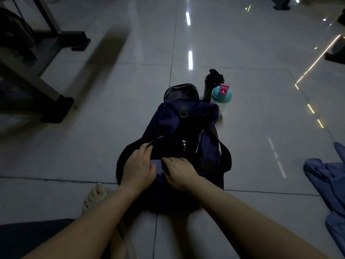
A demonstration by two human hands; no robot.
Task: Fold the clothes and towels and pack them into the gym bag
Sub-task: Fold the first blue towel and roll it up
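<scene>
A dark navy gym bag (179, 124) lies on the tiled floor right in front of me, its top opening gaping and its black straps hanging to both sides. My left hand (139, 168) lies on the near left edge of the opening, fingers curled onto the bag's rim. My right hand (179, 172) is beside it, fingertips pinching the fabric at the near end of the opening. A crumpled blue garment (328, 184) lies on the floor at the far right. What is inside the bag is too dark to make out.
Two shaker bottles stand behind the bag on the right: a black one (211, 84) and one with a teal lid (221, 96). A dark gym machine frame (37, 58) fills the left. My bare foot (95, 197) rests near the bag.
</scene>
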